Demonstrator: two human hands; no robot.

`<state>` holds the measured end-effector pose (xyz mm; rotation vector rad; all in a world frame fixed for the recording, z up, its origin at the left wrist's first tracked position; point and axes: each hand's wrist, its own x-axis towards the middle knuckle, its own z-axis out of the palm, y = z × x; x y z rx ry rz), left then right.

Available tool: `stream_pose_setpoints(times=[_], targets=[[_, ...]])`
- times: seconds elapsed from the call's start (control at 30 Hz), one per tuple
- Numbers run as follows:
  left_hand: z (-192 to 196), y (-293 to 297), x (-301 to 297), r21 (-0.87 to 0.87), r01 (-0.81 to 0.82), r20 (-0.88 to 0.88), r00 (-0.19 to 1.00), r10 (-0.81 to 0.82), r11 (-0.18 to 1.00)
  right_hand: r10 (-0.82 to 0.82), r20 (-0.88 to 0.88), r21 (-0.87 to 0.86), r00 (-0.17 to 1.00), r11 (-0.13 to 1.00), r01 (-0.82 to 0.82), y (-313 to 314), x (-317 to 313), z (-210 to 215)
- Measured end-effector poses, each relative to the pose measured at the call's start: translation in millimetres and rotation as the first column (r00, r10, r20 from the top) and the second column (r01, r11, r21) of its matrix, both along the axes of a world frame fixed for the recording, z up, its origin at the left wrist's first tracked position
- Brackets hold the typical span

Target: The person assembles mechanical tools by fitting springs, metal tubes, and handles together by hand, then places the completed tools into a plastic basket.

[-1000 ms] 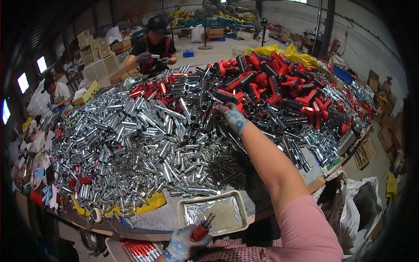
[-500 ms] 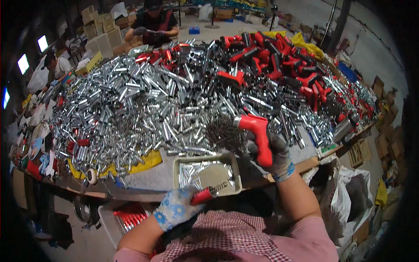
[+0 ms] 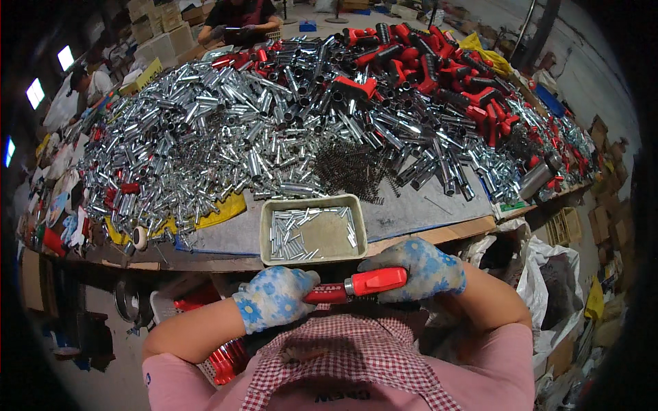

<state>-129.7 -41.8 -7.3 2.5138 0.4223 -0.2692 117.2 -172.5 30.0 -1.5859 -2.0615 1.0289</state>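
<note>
My left hand, in a white glove with blue flowers, is closed round a dark red tube. A bright red angled handle with a silver metal collar is gripped by my right hand, gloved alike. The two parts meet end to end in front of my checked apron, just below the table's near edge; whether they are locked together I cannot tell. Right behind them stands a shallow pale tray with small silver pins in it. Dark coil springs lie heaped beyond the tray.
A large pile of silver metal tubes covers the table, with red and black handles at the back right. White sacks hang at the right below the edge. One person works across the table, another at far left.
Both hands have come together: my right brought the handle down and towards me to the tube in my left. The spring that stuck out of the tube no longer shows.
</note>
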Motion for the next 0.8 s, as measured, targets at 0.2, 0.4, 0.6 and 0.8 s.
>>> stream_pose_setpoints(times=[0.2,0.4,0.6,0.8], targets=[[-3.5,-1.1,-15.4,0.068,-0.149,0.085,0.986,0.143,0.987,-0.463,-0.446,-0.216,0.766,0.886,0.410,-27.9,18.1,-9.9],[11.5,-8.9,1.7,0.105,-0.032,0.009,0.999,0.031,0.994,0.138,0.324,0.386,0.936,0.884,-0.264,-23.2,1.0,-10.8],[10.0,-0.4,8.0,-0.737,-0.054,-0.314,0.910,-0.272,0.673,0.194,0.496,0.763,0.846,0.367,-0.532,-17.4,-15.5,-16.3],[7.4,-5.8,4.1,-0.594,0.101,-0.165,0.956,-0.244,0.798,0.200,0.518,0.771,0.832,0.311,-0.555,-14.2,-15.6,-16.9]])
